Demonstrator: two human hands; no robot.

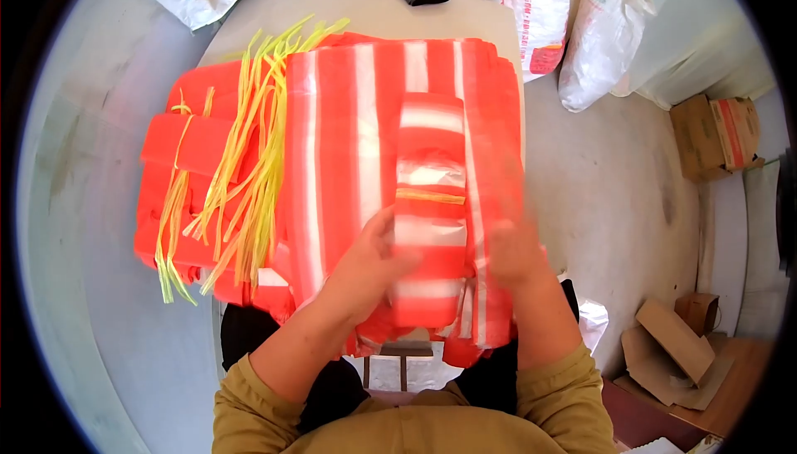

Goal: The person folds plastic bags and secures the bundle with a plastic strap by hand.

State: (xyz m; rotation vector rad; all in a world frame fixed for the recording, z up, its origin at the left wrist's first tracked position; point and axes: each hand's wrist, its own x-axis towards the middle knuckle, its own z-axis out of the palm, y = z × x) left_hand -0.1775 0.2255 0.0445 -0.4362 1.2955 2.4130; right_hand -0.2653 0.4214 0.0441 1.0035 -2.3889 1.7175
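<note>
A long folded bundle of red-and-white striped plastic bags (430, 242) lies lengthwise on a flat stack of the same striped bags (336, 122). One yellow strip (430, 197) runs across the bundle's middle. At the bundle's left edge is my left hand (365, 267), thumb over its top face and fingers closed against its side, slightly blurred. My right hand (516, 251) is over the right part of the stack, apart from the bundle, and motion smears its fingers. Loose yellow strips (264, 114) drape along the stack's left side.
More red folded bundles (199, 143), one tied with yellow strips, lie at the left. White printed sacks (540, 6) stand behind the table (332, 7). On the right are a cardboard box (701, 143) and opened cardboard (672, 354).
</note>
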